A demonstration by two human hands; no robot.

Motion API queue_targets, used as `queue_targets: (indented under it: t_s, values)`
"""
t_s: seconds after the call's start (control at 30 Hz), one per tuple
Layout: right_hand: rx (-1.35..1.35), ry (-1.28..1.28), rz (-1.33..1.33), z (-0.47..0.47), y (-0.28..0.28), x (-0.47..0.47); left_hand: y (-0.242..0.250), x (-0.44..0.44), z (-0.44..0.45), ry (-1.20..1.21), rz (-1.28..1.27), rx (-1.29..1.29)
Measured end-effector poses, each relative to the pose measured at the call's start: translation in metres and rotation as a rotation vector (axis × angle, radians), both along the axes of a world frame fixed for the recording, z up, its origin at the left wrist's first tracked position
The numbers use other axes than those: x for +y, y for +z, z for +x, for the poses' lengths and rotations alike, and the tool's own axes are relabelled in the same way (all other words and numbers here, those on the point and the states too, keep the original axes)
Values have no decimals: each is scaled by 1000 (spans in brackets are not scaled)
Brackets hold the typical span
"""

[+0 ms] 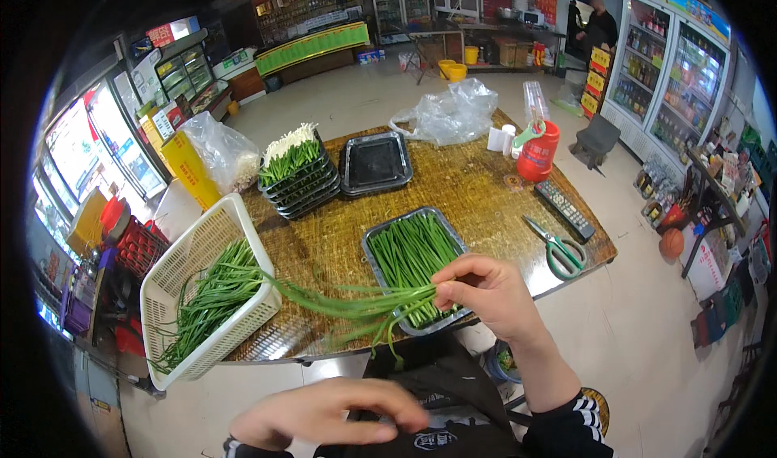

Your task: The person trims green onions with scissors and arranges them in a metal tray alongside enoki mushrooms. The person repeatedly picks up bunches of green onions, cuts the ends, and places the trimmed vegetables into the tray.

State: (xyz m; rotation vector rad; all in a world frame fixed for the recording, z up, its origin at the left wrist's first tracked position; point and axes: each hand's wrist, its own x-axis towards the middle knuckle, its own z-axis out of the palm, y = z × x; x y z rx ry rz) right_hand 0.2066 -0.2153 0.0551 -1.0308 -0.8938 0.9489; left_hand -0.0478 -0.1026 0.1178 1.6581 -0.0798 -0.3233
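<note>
Between the thumb and fingers of my right hand (491, 291) is pinched a small bunch of garlic chives (352, 303), its long leaves trailing left toward the basket. Beneath that hand a black plastic tray (371, 258) holds cut green chives (413, 245) laid side by side. My left hand (334, 409), slightly blurred, is low in front of my dark apron (449, 391), fingers apart and holding nothing. On the left, a white plastic basket (227, 221) contains a loose heap of chives (221, 294).
Stacked trays of chives (294, 170), black trays (376, 160) and a clear plastic bag (452, 112) occupy the wooden table's (315, 239) far side. Green-handled scissors (561, 253), a remote control (564, 210) and a red plastic container (538, 154) lie right. A person (600, 27) stands far back.
</note>
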Motion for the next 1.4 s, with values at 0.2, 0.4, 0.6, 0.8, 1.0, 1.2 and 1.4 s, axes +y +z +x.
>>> queue_targets:
  t_s: [0.2, 0.4, 0.6, 0.8, 1.0, 1.2, 1.4]
  values:
    - [-83, 190, 46, -14, 22, -24, 12, 18, 54, 403, 443, -270]
    - [-110, 32, -66, 10, -20, -48, -61, 0, 101, 218, -473, 318]
    - [-635, -500, -302, 97, -90, -81, -125, -23, 159, 176, -516, 469]
    - [-1258, -831, -557, 181, -127, -96, -125, -50, 191, 125, -424, 489]
    - [-1251, -630, -662, 178, -112, -116, -142, -55, 207, 73, -384, 509]
    - [5, -505, -361, 104, -127, -218, -159, -63, 222, 60, -268, 477]
    - [314, -237, -389, 18, -179, -272, -178, -84, 238, 13, -112, 498]
